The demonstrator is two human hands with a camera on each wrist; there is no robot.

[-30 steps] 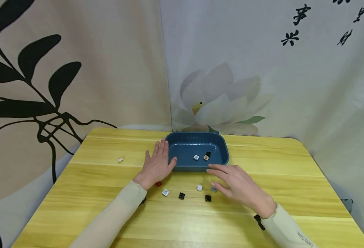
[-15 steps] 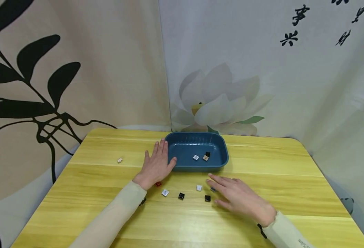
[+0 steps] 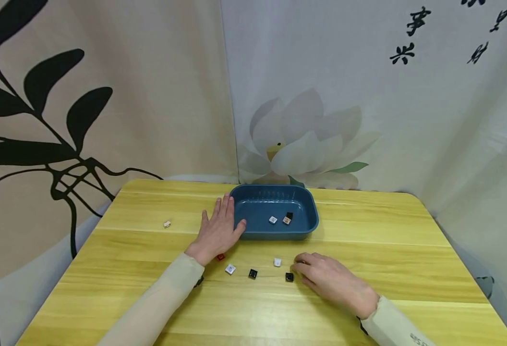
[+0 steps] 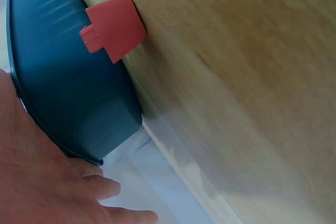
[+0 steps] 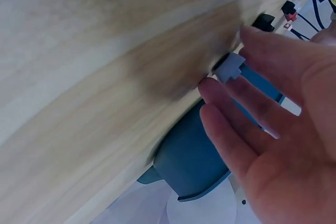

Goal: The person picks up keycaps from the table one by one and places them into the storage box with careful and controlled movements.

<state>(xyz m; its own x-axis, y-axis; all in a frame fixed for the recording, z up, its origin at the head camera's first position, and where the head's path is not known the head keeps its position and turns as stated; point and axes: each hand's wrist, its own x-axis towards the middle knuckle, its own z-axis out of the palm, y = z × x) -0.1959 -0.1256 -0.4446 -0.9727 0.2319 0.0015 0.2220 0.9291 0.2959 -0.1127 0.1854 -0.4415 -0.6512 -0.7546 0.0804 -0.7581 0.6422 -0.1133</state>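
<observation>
My left hand (image 3: pixel 216 230) lies with straight fingers over the left rim of a blue rectangular tub (image 3: pixel 275 236). In the left wrist view a small red piece (image 4: pixel 116 29) with a stub on one side sits by the tub wall. My right hand (image 3: pixel 331 281) is low over the table, its thumb and fingers curled round a small grey-blue piece with a stub (image 5: pixel 228 67), which the head view hides. A white square piece (image 3: pixel 277 262) and a black one (image 3: pixel 289 277) lie just left of that hand.
More small square pieces lie about: a white one (image 3: pixel 230 269), a black one (image 3: pixel 252 274) and a pale one (image 3: pixel 167 224) far left. Inside the tub are a white piece (image 3: pixel 272 220), a beige one (image 3: pixel 286 220) and a black one. A printed curtain (image 3: pixel 171 96) hangs behind the table (image 3: pixel 409 269).
My right hand has come away from the tub's front rim, down and toward me, and its fingers have curled over the grey-blue piece. My left hand has stayed in place.
</observation>
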